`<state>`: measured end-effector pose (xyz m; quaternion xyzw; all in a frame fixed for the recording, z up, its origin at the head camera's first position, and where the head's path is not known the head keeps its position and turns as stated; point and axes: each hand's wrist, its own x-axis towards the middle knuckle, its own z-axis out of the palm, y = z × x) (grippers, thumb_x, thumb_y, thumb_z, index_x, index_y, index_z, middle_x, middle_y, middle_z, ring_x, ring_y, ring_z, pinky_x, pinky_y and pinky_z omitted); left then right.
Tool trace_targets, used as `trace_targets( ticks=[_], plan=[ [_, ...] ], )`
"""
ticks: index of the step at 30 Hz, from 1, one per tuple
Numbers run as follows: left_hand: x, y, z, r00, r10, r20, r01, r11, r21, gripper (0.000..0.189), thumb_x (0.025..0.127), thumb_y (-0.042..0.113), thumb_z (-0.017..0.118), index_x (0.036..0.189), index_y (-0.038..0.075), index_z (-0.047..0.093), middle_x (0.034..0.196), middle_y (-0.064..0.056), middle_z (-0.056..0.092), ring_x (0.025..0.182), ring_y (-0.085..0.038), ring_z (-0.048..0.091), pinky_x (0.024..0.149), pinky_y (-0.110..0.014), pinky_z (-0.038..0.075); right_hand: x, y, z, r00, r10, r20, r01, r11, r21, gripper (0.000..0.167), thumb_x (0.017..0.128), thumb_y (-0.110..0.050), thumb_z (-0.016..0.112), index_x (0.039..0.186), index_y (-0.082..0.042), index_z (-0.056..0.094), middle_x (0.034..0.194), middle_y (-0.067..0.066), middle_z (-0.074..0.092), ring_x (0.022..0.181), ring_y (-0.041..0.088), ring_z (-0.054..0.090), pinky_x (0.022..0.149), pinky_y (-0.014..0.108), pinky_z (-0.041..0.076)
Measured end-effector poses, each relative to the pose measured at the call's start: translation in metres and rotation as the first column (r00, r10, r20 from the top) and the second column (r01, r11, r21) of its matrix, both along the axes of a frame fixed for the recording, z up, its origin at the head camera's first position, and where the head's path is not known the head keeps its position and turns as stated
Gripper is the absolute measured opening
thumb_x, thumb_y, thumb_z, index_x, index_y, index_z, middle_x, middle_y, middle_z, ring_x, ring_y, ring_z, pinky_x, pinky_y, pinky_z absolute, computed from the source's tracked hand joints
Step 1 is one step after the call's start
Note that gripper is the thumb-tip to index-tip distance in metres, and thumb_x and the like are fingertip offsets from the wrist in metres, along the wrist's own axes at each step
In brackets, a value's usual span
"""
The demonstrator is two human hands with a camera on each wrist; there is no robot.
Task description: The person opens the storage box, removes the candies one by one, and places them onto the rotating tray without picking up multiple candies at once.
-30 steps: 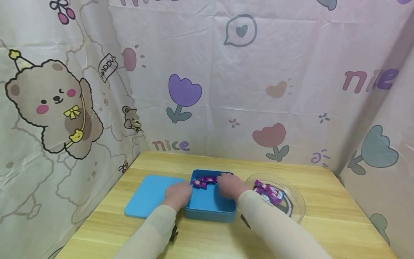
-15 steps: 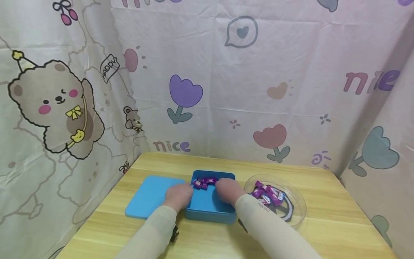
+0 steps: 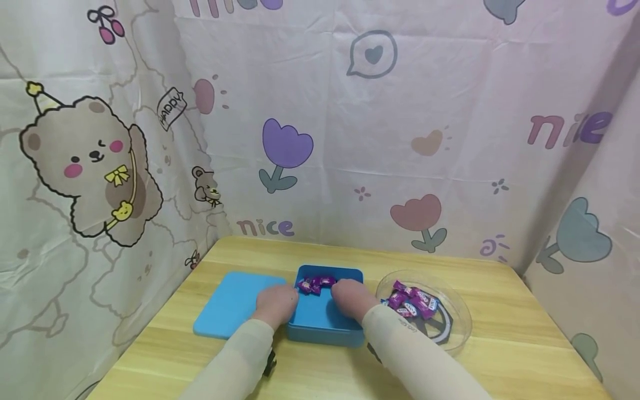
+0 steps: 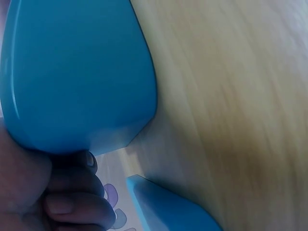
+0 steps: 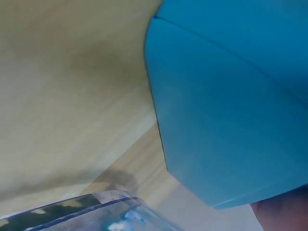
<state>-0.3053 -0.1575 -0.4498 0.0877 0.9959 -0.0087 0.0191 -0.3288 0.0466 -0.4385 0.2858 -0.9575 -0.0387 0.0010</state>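
Note:
An uncovered blue box (image 3: 325,335) stands on the table with purple-wrapped candies (image 3: 315,284) in a row along its back inside. My left hand (image 3: 276,303) grips the box's left wall; its curled fingers (image 4: 79,211) show against that wall in the left wrist view. My right hand (image 3: 354,299) reaches over the right wall, its fingers down inside the box close to the right end of the candy row. Those fingertips are hidden, and I cannot tell whether they hold a candy. In the right wrist view only a bit of this hand (image 5: 284,211) shows beyond the wall.
A flat blue lid (image 3: 232,303) lies left of the box, partly behind the left hand. Right of the box, a clear round dish (image 3: 462,316) bears several more wrapped candies (image 3: 417,300). Printed curtains (image 3: 345,139) enclose the wooden table (image 3: 520,355) at the back and sides.
My right hand has moved slightly toward me and left inside the box, uncovering its back right corner and more of the dish's candies. The left hand stays at the left wall.

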Motion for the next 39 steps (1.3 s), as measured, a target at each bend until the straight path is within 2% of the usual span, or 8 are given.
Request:
trace_targets(
  ticks=[4,10,17,22,28,35,39],
  plan=[
    [0.001,0.001,0.000,1.000,0.007,0.000,-0.007,1.000,0.013,0.022,0.105,0.019,0.054,0.098,0.007,0.072,0.089,-0.006,0.063,0.075,-0.023,0.052,0.067,-0.052,0.058,0.001,0.001,-0.001,1.000,0.010,-0.008,-0.010,1.000,-0.003,0.011,0.099,-0.021,0.068,0.102,-0.012,0.074,0.086,0.002,0.069,0.083,0.018,0.066,0.087,0.035,0.057],
    [-0.001,0.002,-0.001,1.000,0.026,0.013,-0.026,0.999,0.029,0.020,0.104,0.016,0.055,0.093,0.009,0.070,0.085,-0.005,0.060,0.073,-0.023,0.051,0.064,-0.050,0.057,0.000,0.004,-0.004,1.000,0.017,-0.015,-0.017,1.000,-0.001,0.011,0.101,-0.019,0.065,0.101,-0.012,0.073,0.086,0.002,0.068,0.082,0.017,0.065,0.086,0.035,0.057],
    [-0.001,0.004,0.002,1.000,0.016,0.025,-0.016,1.000,0.009,0.015,0.101,0.009,0.059,0.093,0.011,0.071,0.091,-0.004,0.065,0.075,-0.021,0.052,0.066,-0.053,0.057,-0.003,0.005,-0.008,0.999,0.027,-0.046,-0.027,1.000,0.013,0.011,0.101,-0.016,0.063,0.099,-0.012,0.073,0.087,0.002,0.069,0.082,0.017,0.065,0.084,0.034,0.057],
    [-0.002,0.003,0.004,0.999,0.014,0.032,-0.014,1.000,0.004,0.014,0.100,0.009,0.060,0.093,0.011,0.071,0.092,-0.005,0.066,0.075,-0.021,0.052,0.065,-0.053,0.057,-0.001,0.005,-0.009,0.998,0.034,-0.051,-0.033,0.999,0.019,0.009,0.101,-0.019,0.066,0.101,-0.014,0.073,0.088,0.002,0.070,0.082,0.017,0.066,0.083,0.034,0.058],
    [-0.003,0.002,0.000,0.999,0.012,0.036,-0.011,0.999,-0.032,0.012,0.099,0.009,0.062,0.098,0.013,0.073,0.098,-0.005,0.068,0.078,-0.021,0.054,0.067,-0.054,0.057,-0.001,0.004,-0.013,0.995,0.081,-0.062,-0.080,0.997,0.007,0.009,0.100,-0.019,0.066,0.102,-0.014,0.073,0.087,0.001,0.070,0.079,0.015,0.065,0.082,0.034,0.058],
    [-0.004,0.002,-0.002,0.999,0.000,0.035,0.002,0.999,-0.034,0.012,0.100,0.009,0.061,0.102,0.013,0.073,0.098,-0.005,0.067,0.079,-0.022,0.055,0.067,-0.054,0.057,-0.002,0.010,-0.013,0.997,0.066,-0.029,-0.067,0.997,-0.027,0.006,0.095,-0.020,0.072,0.099,-0.015,0.072,0.076,-0.005,0.060,0.069,0.011,0.054,0.072,0.030,0.056],
    [-0.004,0.002,-0.001,0.999,0.002,0.033,-0.001,1.000,-0.015,0.012,0.100,0.009,0.061,0.100,0.012,0.072,0.096,-0.005,0.066,0.077,-0.022,0.052,0.066,-0.053,0.057,-0.002,0.015,-0.008,0.998,0.048,0.026,-0.046,0.995,-0.084,0.004,0.094,-0.019,0.072,0.096,-0.016,0.070,0.073,-0.007,0.056,0.067,0.012,0.052,0.068,0.029,0.053]
  ],
)
